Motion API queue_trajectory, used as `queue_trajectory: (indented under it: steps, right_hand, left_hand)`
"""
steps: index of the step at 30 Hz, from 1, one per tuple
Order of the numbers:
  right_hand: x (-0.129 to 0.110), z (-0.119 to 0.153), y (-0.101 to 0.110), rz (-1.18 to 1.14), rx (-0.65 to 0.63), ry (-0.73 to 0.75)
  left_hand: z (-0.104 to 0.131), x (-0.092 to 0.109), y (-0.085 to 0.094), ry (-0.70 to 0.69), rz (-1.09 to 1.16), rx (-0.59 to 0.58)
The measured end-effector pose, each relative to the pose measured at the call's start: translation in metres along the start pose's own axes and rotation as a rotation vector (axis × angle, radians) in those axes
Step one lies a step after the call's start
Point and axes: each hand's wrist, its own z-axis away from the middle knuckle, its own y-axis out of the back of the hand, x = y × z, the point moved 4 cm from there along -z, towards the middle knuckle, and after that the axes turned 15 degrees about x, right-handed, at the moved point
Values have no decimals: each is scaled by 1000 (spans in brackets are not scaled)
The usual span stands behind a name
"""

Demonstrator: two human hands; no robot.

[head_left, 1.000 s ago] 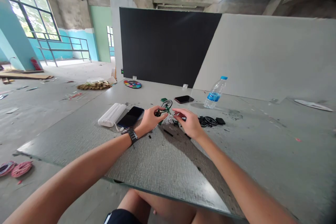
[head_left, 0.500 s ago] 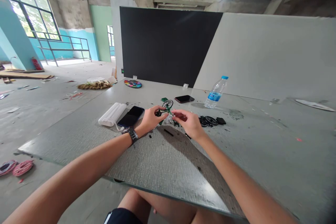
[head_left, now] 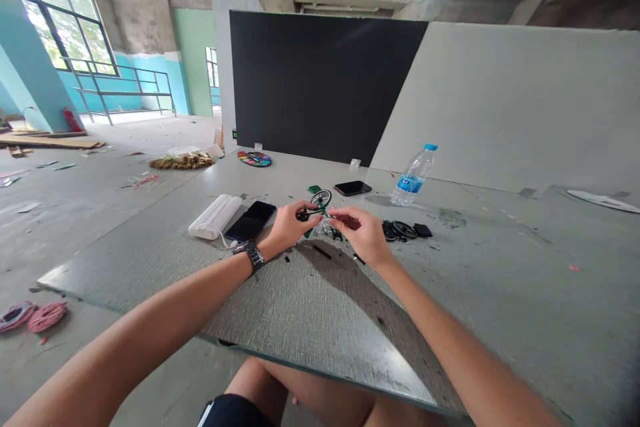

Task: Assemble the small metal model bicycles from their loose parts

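Note:
A small green model bicycle frame [head_left: 323, 211] with a spoked black wheel [head_left: 321, 198] is held above the table. My left hand [head_left: 290, 225] pinches it from the left, a dark watch on the wrist. From the right, my right hand [head_left: 361, 232] has its fingers pressed together at the frame; any small part between the fingertips is too tiny to make out. Small silver and dark pieces lie beneath the hands. Black wheels [head_left: 404, 230] and a black square piece [head_left: 423, 231] rest to the right of my right hand.
A white power bank [head_left: 215, 216] and a dark phone [head_left: 251, 221] lie at the left. Another phone [head_left: 353, 188], a paint palette [head_left: 255, 159] and a water bottle [head_left: 414, 177] are farther back. A black panel [head_left: 325, 87] stands behind the grey table [head_left: 280, 307].
The view has shifted slightly. Both hands stay at the model bicycle with almost the same grip.

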Motion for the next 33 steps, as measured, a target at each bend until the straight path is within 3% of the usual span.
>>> queue_trajectory:
  steps: [5, 10, 15, 27, 33]
  right_hand:
    - [-1, 0, 0, 26, 4, 35]
    - [-16, 0, 2, 126, 24, 212]
    - [-23, 0, 5, 211, -50, 366]
    - [-25, -1, 9, 435, -168, 550]
    - [-36, 3, 9, 556, -133, 791]
  left_hand:
    - [-1, 0, 0, 1, -5, -1]
    - [0, 1, -1, 0, 5, -11]
    - [1, 2, -1, -14, 21, -20]
    - [2, 3, -3, 5, 13, -76]
    - [2, 1, -5, 9, 32, -84]
